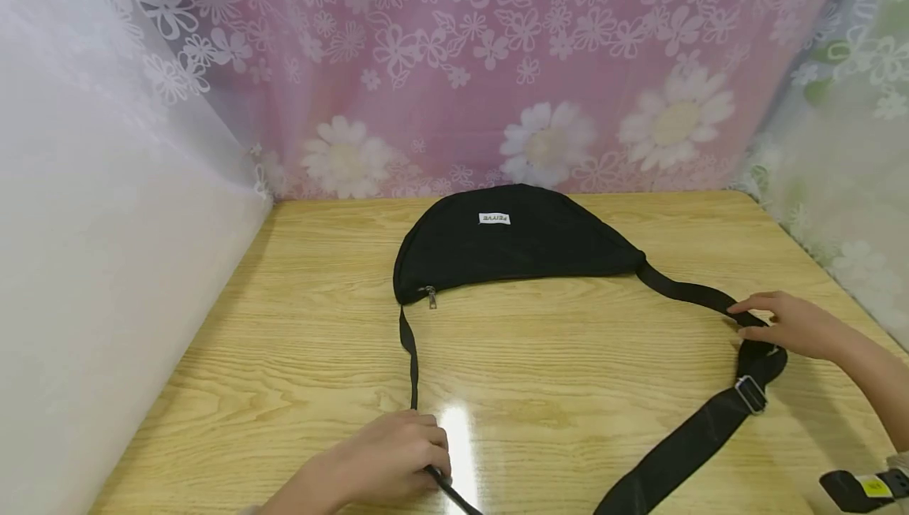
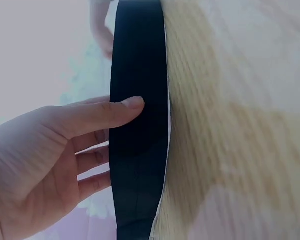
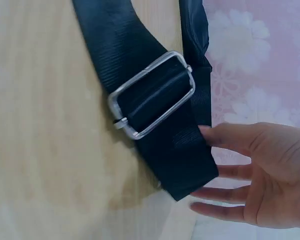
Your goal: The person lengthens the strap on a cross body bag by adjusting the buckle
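Note:
A black waist bag (image 1: 518,243) lies flat on the wooden table, its small white label upside down and a metal zipper pull at its left corner. Near the front edge my left hand (image 1: 405,452) grips the bag's black strap (image 2: 140,165), thumb across the strap's face and fingers behind it. At the right, my right hand (image 1: 798,326) holds the strap where it folds over, thumb on one side and fingers on the other. Just beside that fold sits a metal slide buckle (image 3: 152,95). The strap's front stretch runs out of the head view's bottom edge.
Pink flowered curtain (image 1: 454,65) hangs behind the table, and pale sheeting (image 1: 106,223) closes the left side. A black band with a yellow tag (image 1: 873,487) shows at my right wrist. Light glares off the tabletop (image 1: 319,326) near my left hand.

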Demonstrator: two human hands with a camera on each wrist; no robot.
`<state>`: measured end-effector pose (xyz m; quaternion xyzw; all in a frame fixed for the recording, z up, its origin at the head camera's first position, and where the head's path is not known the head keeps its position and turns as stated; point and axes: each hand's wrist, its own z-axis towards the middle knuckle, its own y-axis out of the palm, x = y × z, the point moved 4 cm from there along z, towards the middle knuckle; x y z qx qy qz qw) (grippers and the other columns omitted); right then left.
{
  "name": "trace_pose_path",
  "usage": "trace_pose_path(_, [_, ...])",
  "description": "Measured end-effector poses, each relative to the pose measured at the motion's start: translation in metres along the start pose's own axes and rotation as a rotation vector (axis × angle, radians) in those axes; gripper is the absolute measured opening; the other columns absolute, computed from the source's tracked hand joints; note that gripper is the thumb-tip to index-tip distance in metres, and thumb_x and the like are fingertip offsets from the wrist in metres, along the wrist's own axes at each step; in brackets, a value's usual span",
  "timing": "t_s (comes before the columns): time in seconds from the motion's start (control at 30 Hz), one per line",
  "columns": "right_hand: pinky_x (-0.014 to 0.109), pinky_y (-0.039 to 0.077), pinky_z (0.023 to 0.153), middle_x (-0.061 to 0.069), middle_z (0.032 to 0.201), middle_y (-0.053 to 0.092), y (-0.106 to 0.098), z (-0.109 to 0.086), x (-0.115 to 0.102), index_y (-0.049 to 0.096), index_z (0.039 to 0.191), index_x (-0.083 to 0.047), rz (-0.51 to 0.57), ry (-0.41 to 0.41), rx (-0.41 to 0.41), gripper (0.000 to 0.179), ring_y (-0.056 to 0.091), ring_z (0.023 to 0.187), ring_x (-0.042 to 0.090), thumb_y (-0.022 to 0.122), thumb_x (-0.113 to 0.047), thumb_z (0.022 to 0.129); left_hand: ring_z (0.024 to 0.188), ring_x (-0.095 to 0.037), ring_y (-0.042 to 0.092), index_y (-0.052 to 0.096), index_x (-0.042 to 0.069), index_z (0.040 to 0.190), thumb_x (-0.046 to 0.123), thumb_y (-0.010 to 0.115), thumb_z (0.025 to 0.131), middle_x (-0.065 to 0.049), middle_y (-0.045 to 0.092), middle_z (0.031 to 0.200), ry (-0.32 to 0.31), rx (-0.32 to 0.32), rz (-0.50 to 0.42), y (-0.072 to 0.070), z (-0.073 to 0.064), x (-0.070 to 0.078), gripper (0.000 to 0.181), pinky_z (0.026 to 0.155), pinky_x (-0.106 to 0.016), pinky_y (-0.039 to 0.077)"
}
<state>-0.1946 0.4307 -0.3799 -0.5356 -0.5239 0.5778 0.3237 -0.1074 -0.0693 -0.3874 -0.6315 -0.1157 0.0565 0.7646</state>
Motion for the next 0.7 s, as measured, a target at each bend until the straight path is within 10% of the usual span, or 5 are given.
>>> trace_pose_path(0.13, [0.028, 0.036, 0.045, 0.041, 0.111, 0.045, 0.003, -0.009, 0.006, 0.054, 0.113, 0.01, 0.007, 0.024, 0.037, 0.037, 0.059, 0.064, 0.03, 0.065, 0.002, 0.078, 0.07, 0.006, 0.046, 0.072, 0.03, 0.077, 0.018, 0.073, 0.077, 0.021, 0.058, 0.076, 0.04, 0.015, -0.008, -0.001, 0.001, 0.002, 0.012, 0.066, -0.005, 0.032])
trace_pose_path(0.37, [0.026, 0.034, 0.044, 0.042, 0.114, 0.043, 0.006, -0.014, 0.014, 0.051, 0.113, 0.007, -0.008, -0.015, 0.102, 0.041, 0.057, 0.079, 0.051, 0.063, 0.013, 0.073, 0.065, 0.006, 0.041, 0.071, 0.028, 0.078, 0.015, 0.073, 0.073, 0.02, 0.056, 0.074, 0.083, -0.012, -0.009, 0.002, 0.005, 0.01, 0.014, 0.062, -0.004, 0.03])
trace_pose_path(0.7, [0.054, 0.047, 0.067, 0.033, 0.118, 0.045, -0.023, -0.003, -0.02, 0.053, 0.117, 0.007, 0.063, -0.121, 0.148, 0.033, 0.049, 0.095, 0.053, 0.062, -0.003, 0.087, 0.096, -0.002, 0.053, 0.068, 0.017, 0.103, 0.036, 0.064, 0.086, 0.011, 0.061, 0.1, -0.07, -0.067, -0.096, -0.029, 0.003, -0.011, 0.026, 0.083, -0.015, 0.04])
